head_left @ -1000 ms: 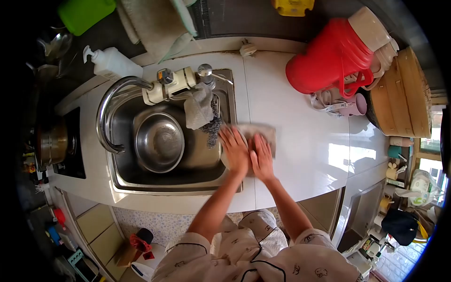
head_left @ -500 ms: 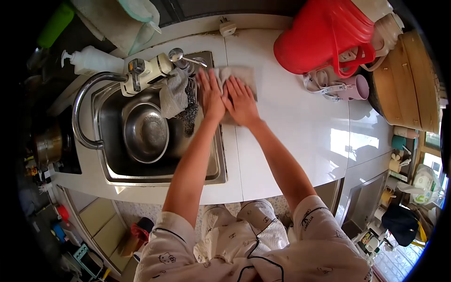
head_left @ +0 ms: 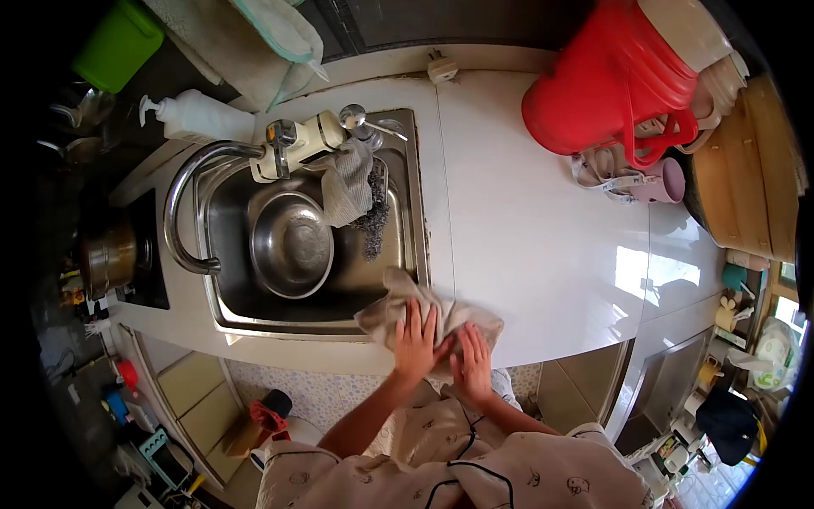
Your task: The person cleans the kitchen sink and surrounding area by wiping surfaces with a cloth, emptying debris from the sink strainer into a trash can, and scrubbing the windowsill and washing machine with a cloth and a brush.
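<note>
A beige cloth point(head_left: 394, 310) lies bunched at the front edge of the white counter point(head_left: 534, 237), with its left part over the sink's front right corner. My left hand point(head_left: 415, 341) presses on the cloth, its fingers stretched out and pointing away from me. Close beside it, my right hand point(head_left: 472, 360) rests on the cloth's right part, also flat with fingers extended. Both palms face down. The steel sink point(head_left: 280, 327) is to the left of the hands and holds a round metal basin point(head_left: 292, 246).
A curved faucet point(head_left: 178, 212) arches over the sink, with a striped cloth point(head_left: 346, 182) and a dark scrubber point(head_left: 373, 225) hanging near it. A red thermos point(head_left: 585, 93), a pink cup point(head_left: 664, 180) and wooden steamers point(head_left: 746, 170) stand at the back right. A white pump bottle point(head_left: 203, 117) is behind the sink.
Both hands and the beige cloth have moved from beside the sink's back right part toward me, to the counter's front edge. The cloth is now more bunched. The camera view has shifted.
</note>
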A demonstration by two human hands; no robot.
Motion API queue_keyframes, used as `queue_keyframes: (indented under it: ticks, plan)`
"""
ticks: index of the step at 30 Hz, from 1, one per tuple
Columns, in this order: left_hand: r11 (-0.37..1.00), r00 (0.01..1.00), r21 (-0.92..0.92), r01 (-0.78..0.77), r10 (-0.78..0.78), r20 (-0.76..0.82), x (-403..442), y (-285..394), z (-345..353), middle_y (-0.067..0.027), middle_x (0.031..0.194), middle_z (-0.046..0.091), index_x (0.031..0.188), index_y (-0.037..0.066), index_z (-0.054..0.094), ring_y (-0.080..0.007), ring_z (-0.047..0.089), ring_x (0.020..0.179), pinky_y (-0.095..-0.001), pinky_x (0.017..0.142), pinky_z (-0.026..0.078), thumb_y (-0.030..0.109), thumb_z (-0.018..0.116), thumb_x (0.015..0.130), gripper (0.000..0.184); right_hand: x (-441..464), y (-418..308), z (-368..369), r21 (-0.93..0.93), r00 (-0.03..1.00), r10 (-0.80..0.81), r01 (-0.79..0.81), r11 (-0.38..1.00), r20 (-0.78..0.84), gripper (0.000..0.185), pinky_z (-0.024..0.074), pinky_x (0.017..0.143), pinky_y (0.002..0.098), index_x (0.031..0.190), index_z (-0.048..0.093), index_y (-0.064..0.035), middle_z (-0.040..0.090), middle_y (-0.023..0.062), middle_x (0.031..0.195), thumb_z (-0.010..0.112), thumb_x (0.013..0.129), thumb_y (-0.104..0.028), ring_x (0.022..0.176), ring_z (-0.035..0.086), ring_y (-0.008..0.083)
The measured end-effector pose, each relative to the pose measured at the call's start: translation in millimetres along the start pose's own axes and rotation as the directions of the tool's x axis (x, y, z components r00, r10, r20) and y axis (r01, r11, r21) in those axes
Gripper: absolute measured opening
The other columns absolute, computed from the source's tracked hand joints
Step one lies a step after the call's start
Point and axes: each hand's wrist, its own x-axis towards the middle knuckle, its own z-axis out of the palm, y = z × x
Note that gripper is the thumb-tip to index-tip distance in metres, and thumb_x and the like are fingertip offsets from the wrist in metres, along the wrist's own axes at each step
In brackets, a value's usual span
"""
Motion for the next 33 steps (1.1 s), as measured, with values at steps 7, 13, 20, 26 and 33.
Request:
queue_keyframes:
  ticks: [7,13,20,26,33]
  plan:
    - [0.983,0.98,0.148,0.109,-0.082,-0.181,186.8,-6.3,-19.9,-0.0231,0.143,0.021,0.136,0.006,0.032,-0.0399,0.023,0.131,-0.0498,0.102,0.024,0.04,0.049,0.085,0.064,180.0,-3.9,-11.0,-0.185,0.941,-0.076,0.014,0.983,-0.329,0.045,0.0184,0.105,0.0489,0.129,0.039,-0.001,0.032,0.0174,0.139,0.038,0.092,-0.026,0.13,0.028,0.0338]
    - [0.973,0.967,0.174,0.154,-0.112,-0.231,299.1,-33.4,-31.6,-0.0192,0.146,0.013,0.138,0.008,0.03,-0.036,0.019,0.134,-0.0455,0.101,0.031,0.044,0.044,0.086,0.065,298.9,0.9,-32.6,-0.263,0.942,-0.192,0.118,0.957,-0.275,0.057,0.0105,0.107,0.0474,0.135,0.034,-0.0033,0.026,0.0159,0.143,0.035,0.092,-0.041,0.134,0.019,0.0309]
    - [0.964,0.927,0.243,0.105,-0.007,-0.376,359.0,-60.4,-20.0,-0.0223,0.142,0.024,0.136,0.005,0.032,-0.0389,0.018,0.133,-0.0517,0.099,0.028,0.042,0.046,0.086,0.063,369.2,15.9,-47.7,-0.257,0.971,-0.21,0.176,0.95,-0.111,0.065,0.0082,0.109,0.0455,0.136,0.032,-0.0049,0.02,0.0139,0.146,0.033,0.089,-0.049,0.136,0.015,0.0284]
    - [0.916,0.947,0.387,0.108,0.024,-0.321,329.1,-16.2,-9.1,-0.0206,0.143,0.022,0.136,0.007,0.032,-0.0375,0.017,0.133,-0.0486,0.101,0.027,0.044,0.041,0.089,0.06,307.5,25.1,-57.5,-0.291,0.934,-0.16,0.065,0.955,-0.319,0.06,0.0138,0.108,0.0446,0.133,0.036,-0.0034,0.028,0.0145,0.143,0.037,0.089,-0.045,0.134,0.021,0.0277]
    - [0.934,0.936,0.154,-0.322,0.339,-0.097,228.4,118.9,37.6,-0.0206,0.144,0.022,0.135,0.005,0.033,-0.0368,0.017,0.134,-0.0468,0.1,0.027,0.047,0.045,0.086,0.066,116.4,100.9,-113.4,-0.277,0.868,0.05,-0.212,0.937,-0.494,0.04,0.0276,0.103,0.0381,0.125,0.044,-0.0079,0.038,0.009,0.137,0.049,0.087,-0.021,0.129,0.031,0.025]
